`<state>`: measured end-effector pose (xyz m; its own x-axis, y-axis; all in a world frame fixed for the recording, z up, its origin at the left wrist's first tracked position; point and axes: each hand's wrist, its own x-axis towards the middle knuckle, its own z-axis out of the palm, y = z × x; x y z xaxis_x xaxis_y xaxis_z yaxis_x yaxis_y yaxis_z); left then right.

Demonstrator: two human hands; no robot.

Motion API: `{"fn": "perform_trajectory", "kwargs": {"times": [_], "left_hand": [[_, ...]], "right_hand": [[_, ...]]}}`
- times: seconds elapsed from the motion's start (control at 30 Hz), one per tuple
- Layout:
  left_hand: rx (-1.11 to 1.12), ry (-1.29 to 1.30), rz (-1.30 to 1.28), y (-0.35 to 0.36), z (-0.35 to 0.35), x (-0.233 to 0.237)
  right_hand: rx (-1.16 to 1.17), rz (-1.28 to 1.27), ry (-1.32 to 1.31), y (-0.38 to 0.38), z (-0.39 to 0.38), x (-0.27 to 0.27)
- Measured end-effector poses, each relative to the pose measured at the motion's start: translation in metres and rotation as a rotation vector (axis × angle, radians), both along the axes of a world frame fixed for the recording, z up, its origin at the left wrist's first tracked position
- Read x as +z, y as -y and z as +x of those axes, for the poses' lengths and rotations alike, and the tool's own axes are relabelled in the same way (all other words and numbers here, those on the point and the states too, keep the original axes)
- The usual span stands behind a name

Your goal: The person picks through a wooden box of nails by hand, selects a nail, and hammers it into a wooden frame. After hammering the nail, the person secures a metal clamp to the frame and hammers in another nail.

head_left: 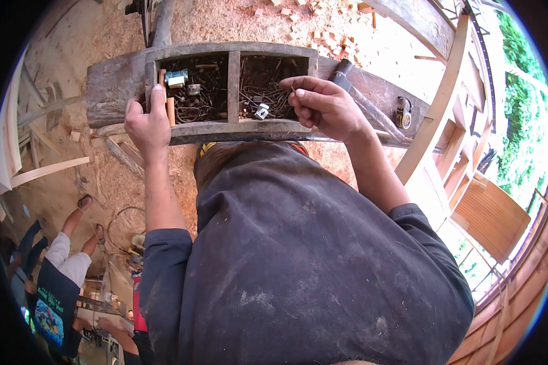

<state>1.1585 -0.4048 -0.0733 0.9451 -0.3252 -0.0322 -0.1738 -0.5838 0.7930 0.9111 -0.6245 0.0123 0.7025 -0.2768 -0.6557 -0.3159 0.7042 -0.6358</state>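
Steadiness first: my left grip is closed over the left end wall of the wooden box, and I'd say firm pressure there is what stops it sliding about. Over on the right, my right grip is pinching something thin between thumb and fingertip above the box's right half. Looks like a nail, but honestly it's too small to be sure. A light pinch beats a fistful imo: tease one free from above, no blind digging, since those points could bite.

Looks-wise, the box sits across the weathered tabletop right in front of me, all grey worn wood. Left of the divider there's a stick against the end wall, a teal-and-white block, a silvery bit and a dark tangle of nails. Right of it, more thin nails plus a little white piece. Just past the box lies a hammer, then what's probably a tape measure.
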Motion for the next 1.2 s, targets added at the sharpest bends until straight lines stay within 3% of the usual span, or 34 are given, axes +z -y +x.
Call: {"fn": "perform_trajectory", "kwargs": {"times": [0.2,0.3,0.37,0.4,0.47,0.5,0.6,0.7,0.87,1.07,1.2], "left_hand": [[0.004,-0.010,0.020,-0.001,0.000,0.001],[0.002,-0.009,0.026,0.000,0.001,0.000],[0.005,-0.012,0.020,-0.001,0.000,0.000],[0.009,-0.018,0.018,-0.001,0.001,-0.001],[0.012,-0.023,0.014,0.000,0.000,0.000],[0.019,-0.029,0.000,0.001,-0.001,0.001],[0.015,-0.036,0.002,-0.001,0.001,-0.005],[0.015,0.002,0.011,-0.001,0.002,-0.005],[0.017,0.032,-0.010,-0.001,0.001,-0.005],[0.022,-0.019,-0.014,0.000,0.001,-0.001],[0.014,-0.022,0.007,0.000,0.001,-0.001]], "right_hand": [[0.048,-0.021,-0.094,-0.003,0.001,-0.005],[0.171,-0.194,-0.245,-0.004,0.009,-0.006],[0.455,-0.806,-0.270,-0.007,0.020,-0.003],[0.455,-0.806,-0.270,-0.008,0.023,-0.011],[0.602,-1.529,-0.215,-0.013,0.029,-0.026],[0.601,-1.530,-0.216,-0.016,0.035,-0.026],[1.009,-1.370,-0.491,-0.022,0.055,0.001],[1.152,-1.314,-0.563,-0.026,0.051,0.007],[1.180,-1.320,-0.549,-0.021,0.039,0.015],[0.698,-1.556,-0.338,-0.008,0.051,-0.006],[0.822,-1.528,-0.498,-0.010,0.053,-0.012]]}}
